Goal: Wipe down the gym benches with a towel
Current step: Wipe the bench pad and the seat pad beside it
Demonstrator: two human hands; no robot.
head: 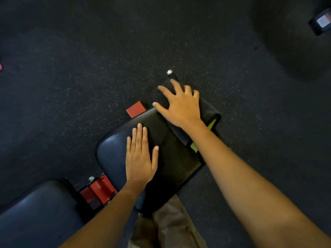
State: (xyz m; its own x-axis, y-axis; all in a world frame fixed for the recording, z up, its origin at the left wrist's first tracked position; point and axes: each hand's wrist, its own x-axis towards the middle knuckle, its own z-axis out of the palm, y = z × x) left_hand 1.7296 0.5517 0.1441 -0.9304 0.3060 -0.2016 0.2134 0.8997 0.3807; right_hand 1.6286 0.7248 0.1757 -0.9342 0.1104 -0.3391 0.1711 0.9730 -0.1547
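Lying under the right hand [179, 104], the towel [209, 111] drapes the bench [114, 149].

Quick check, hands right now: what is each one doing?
left hand: open, flat on the seat pad, holding nothing.
right hand: open, fingers spread, pressing the towel at the pad's far end.

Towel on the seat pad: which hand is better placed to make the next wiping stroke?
Right, probably. The right hand lies spread on the bunched towel at the pad's far corner, ready to drag it. The left hand lies flat on the seat pad, seemingly bracing.
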